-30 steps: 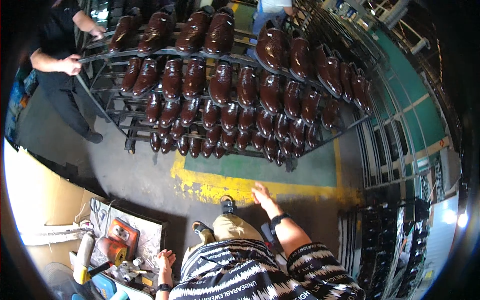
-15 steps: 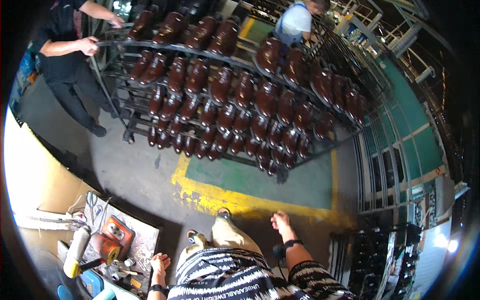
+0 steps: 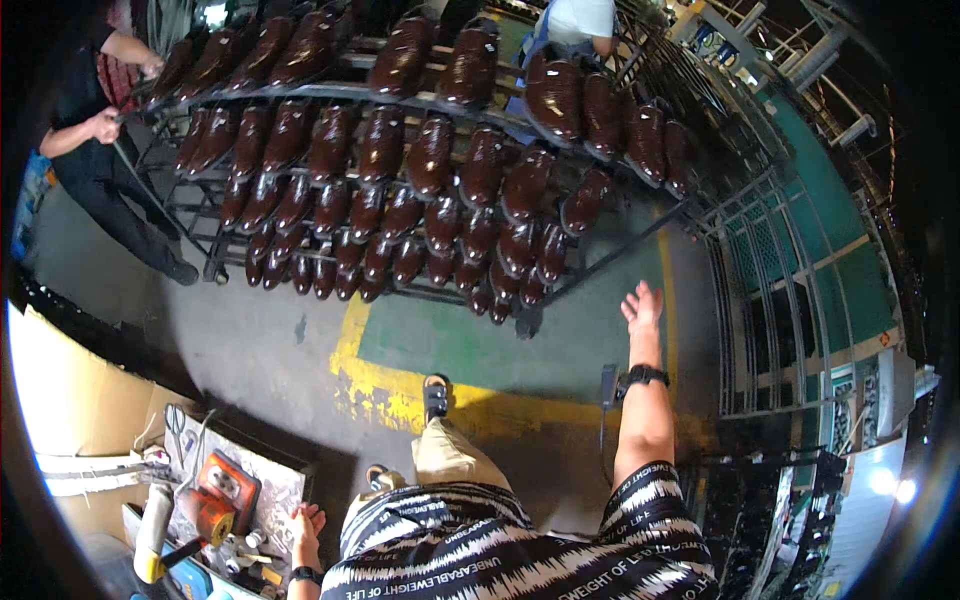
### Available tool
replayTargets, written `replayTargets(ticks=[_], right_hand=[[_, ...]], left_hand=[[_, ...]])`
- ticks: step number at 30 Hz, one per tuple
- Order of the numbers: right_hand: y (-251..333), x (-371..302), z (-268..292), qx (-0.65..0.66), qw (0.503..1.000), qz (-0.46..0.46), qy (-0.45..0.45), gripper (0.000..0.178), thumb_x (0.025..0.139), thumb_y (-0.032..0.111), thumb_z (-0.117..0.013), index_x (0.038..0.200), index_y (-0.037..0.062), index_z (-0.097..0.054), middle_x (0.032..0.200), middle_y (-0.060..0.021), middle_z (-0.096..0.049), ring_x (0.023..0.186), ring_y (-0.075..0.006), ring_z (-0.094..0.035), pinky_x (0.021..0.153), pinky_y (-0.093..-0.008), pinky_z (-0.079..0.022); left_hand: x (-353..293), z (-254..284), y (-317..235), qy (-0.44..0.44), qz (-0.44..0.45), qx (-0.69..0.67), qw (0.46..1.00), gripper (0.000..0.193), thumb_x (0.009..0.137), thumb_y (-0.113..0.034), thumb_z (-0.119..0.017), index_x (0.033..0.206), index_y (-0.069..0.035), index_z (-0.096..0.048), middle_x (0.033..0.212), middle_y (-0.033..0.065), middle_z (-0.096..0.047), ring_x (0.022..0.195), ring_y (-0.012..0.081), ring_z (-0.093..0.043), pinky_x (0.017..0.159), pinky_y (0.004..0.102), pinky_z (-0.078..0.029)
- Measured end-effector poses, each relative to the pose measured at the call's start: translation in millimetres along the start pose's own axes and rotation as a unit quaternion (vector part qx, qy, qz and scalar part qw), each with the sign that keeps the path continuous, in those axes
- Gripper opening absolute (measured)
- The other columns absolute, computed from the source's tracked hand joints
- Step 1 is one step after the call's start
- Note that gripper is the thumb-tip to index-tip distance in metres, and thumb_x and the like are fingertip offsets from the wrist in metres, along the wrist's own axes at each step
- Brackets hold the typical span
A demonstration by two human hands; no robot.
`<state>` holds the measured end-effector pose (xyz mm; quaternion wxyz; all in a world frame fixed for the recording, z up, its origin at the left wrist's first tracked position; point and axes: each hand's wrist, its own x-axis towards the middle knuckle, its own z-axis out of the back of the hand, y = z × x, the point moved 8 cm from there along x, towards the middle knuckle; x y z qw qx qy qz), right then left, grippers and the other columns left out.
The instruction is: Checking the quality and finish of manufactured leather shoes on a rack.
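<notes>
Stretched forward over the floor, my right hand (image 3: 643, 305) is empty with its fingers spread. It is nearest to the right end of a metal rack (image 3: 625, 250) but does not touch it. Tiers of glossy dark-brown shoes (image 3: 403, 58) fill the rack in rows. Low at my left side hangs my left hand (image 3: 305, 525), its fingers loosely bent and apart, with nothing seen in it. Close beside it stands a cluttered workbench (image 3: 285, 475) with an orange-and-grey box (image 3: 230, 485), scissors (image 3: 175, 420) and a yellow-and-grey tool (image 3: 152, 530).
A person in dark clothes (image 3: 100, 130) grips the rack's left end. Behind the rack, another person in a white shirt (image 3: 580, 22) is partly hidden. Empty metal racks (image 3: 765, 300) stand at the right. Yellow lines (image 3: 480, 400) border a green floor area.
My right arm has reached forward and its hand has opened out. The shoe rack and the person holding it have shifted left in view. My left foot stays while the other steps ahead.
</notes>
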<state>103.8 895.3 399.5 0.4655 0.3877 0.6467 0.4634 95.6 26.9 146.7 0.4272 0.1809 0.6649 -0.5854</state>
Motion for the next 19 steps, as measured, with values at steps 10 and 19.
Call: replayTargets(ticks=[10, 19], right_hand=[[167.6, 127.2, -8.9, -0.076, 0.982, 0.164, 0.059, 0.069, 0.062, 0.002, -0.064, 0.125, 0.0143, -0.037, 0.094, -0.0016, -0.052, 0.080, -0.0103, -0.045, 0.064, -0.0290, -0.036], [128.9, 166.7, -20.8, -0.016, 0.921, 0.207, 0.330, 0.065, 0.065, 0.008, -0.061, 0.125, 0.0167, -0.038, 0.117, 0.0023, -0.040, 0.115, -0.0151, -0.032, 0.091, -0.0396, -0.023]], left_hand=[[-40.5, -187.2, 69.3, 0.074, -0.083, 0.128, 0.986, 0.026, 0.088, -0.023, -0.046, 0.104, -0.004, -0.053, 0.085, 0.0152, -0.062, 0.059, 0.0251, -0.061, 0.049, 0.0362, -0.053], [-106.0, -351.4, -5.8, 0.179, -0.289, 0.042, 0.940, 0.044, 0.087, -0.010, -0.040, 0.130, -0.004, -0.029, 0.092, 0.0213, -0.062, 0.064, 0.0292, -0.061, 0.056, 0.0400, -0.052]])
